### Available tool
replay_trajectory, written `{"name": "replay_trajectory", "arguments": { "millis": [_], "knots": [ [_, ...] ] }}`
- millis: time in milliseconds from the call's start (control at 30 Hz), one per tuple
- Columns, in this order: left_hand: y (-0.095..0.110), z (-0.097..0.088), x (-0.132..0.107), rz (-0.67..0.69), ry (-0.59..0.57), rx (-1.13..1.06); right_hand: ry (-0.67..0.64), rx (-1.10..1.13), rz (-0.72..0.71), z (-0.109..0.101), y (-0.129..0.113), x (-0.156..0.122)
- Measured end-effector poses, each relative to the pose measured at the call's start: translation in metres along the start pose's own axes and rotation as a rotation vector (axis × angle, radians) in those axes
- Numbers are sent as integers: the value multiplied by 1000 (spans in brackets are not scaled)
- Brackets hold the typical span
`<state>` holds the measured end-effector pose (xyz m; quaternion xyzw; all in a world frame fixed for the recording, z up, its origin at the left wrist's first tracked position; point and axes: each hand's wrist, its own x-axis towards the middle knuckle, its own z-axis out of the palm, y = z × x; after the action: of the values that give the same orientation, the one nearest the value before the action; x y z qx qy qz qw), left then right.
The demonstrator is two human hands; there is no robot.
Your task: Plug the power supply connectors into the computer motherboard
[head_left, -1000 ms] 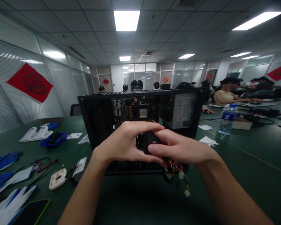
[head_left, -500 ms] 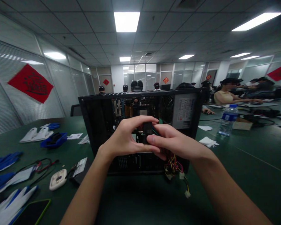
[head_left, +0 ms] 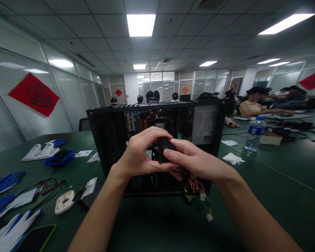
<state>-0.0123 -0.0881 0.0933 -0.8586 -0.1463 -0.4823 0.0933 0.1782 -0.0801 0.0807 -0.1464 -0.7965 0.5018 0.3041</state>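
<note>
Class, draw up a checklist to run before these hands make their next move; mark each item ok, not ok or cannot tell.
1. Black part supported: ok; the right hand holds it, thumb on its face.
2. Left hand gripping it: cannot tell; the fingers curl close around it.
3. Open side of computer case facing the hands: ok.
4. Loose cables tucked inside: not ok; they spill out at lower right.
5. Water bottle capped: ok.
</note>
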Motion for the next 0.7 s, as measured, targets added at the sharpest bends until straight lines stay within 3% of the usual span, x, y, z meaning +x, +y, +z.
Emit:
{"name": "replay_trajectory", "arguments": {
  "millis": [300,467,567,700],
  "knots": [
    [-2,3,-3,-62,-19,14,-25,15,-17,-3,1,-1],
    [-4,5,-3,-1,-3,-25,-82,21,-3,-8,-2,-4],
    [-10,6,-5,21,3,-22,-59,16,-15,-7,-3,-3],
    [-17,3,-11,-65,43,-8,-6,17,-32,0,-3,-1]
  ]
}}
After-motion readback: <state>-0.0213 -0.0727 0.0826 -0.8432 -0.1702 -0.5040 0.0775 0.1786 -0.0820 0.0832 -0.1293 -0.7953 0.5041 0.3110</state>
